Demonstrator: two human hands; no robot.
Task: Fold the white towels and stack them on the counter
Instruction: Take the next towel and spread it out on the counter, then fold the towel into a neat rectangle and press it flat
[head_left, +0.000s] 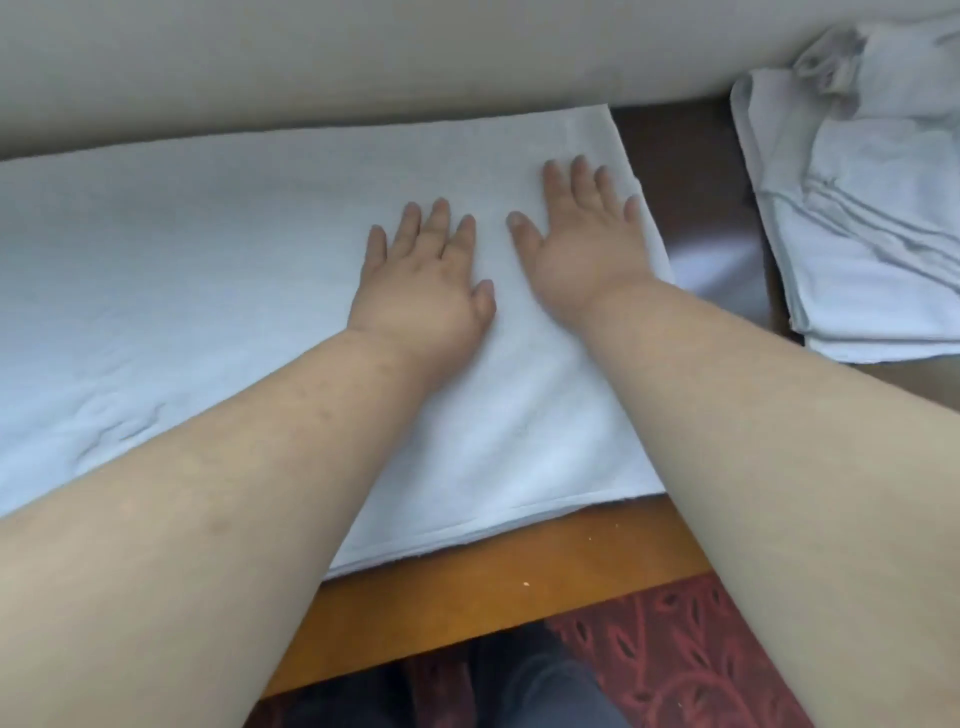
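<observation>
Hands, left (423, 280) and right (584, 236), flat on towel (208, 270).

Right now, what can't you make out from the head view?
- Towel: its left end is cut off by the frame edge, and both forearms cover part of it.
- Layer count at its near edge: too blurred to tell.
- Pile: its right side runs out of frame, so no count.
- Left hand and right hand: palms hidden, lying flat on the towel.
</observation>
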